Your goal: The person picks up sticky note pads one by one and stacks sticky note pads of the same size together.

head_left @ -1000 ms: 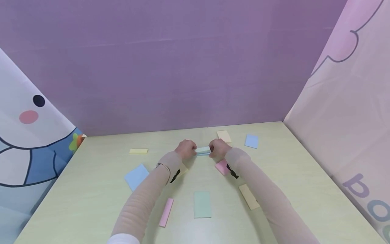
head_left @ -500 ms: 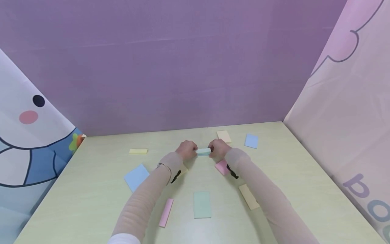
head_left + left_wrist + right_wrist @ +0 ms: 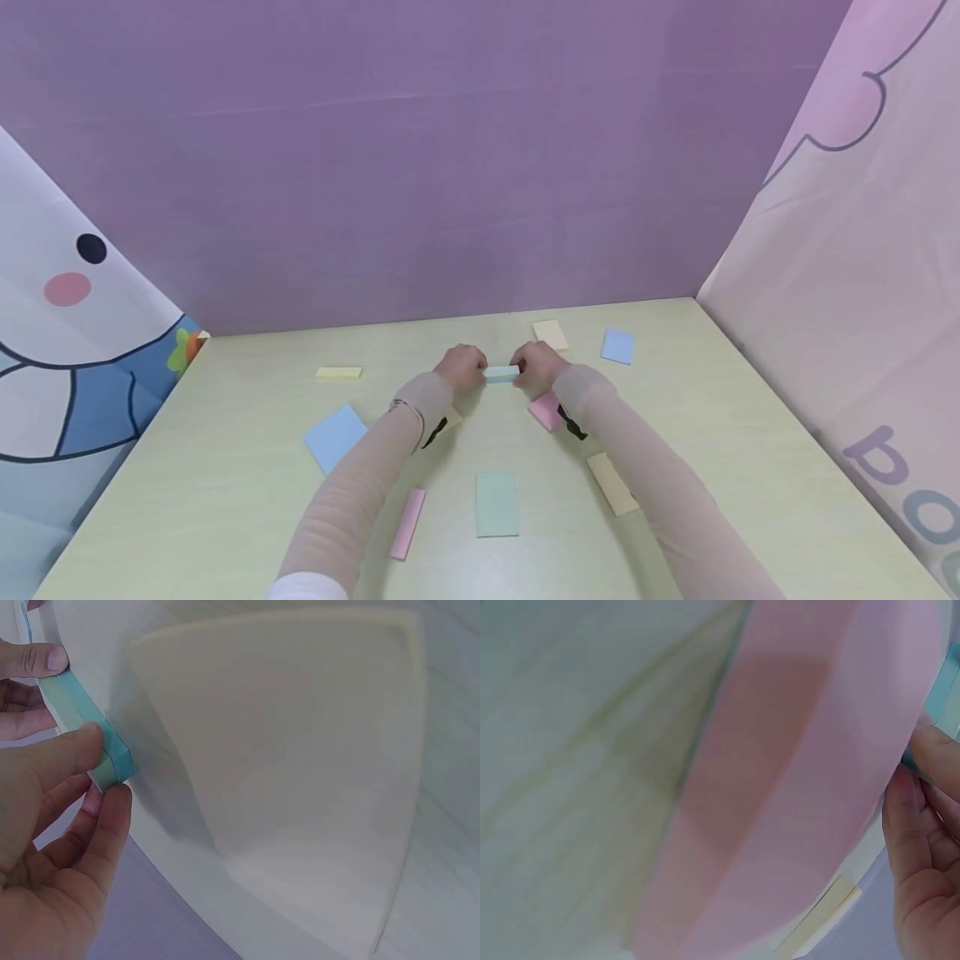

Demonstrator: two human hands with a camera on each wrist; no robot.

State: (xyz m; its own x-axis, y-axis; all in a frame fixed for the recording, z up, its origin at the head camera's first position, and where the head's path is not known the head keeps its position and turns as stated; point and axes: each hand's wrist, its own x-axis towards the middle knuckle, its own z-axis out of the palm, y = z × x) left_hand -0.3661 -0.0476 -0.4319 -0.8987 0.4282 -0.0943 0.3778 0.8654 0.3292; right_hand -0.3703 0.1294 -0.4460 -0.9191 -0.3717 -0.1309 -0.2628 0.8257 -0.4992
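Near the back middle of the table, my left hand [image 3: 461, 368] and right hand [image 3: 538, 367] pinch opposite ends of two narrow sticky note pads. The pale green pad [image 3: 502, 369] lies on the blue pad [image 3: 112, 742], long edges lined up. In the left wrist view, my left thumb presses on the near end while the fingertips support it from the other side. Only part of the blue strip shows beside my right fingers in the right wrist view. Under my right wrist lies a pink pad [image 3: 546, 411], and a cream pad [image 3: 452, 417] is partly hidden by my left wrist.
Around the arms on the table [image 3: 712, 467] lie a blue square pad [image 3: 335, 438], a pink strip [image 3: 408, 523], a green pad [image 3: 497, 504], a tan pad [image 3: 611, 483], a yellow strip [image 3: 340, 372], a cream pad [image 3: 551, 335] and a small blue pad [image 3: 618, 346]. A purple wall [image 3: 465, 167] stands behind.
The pale green pad, earlier tilted with a gap above the blue one, has come down flush onto it. Both hands stay in nearly the same place, still gripping the ends.
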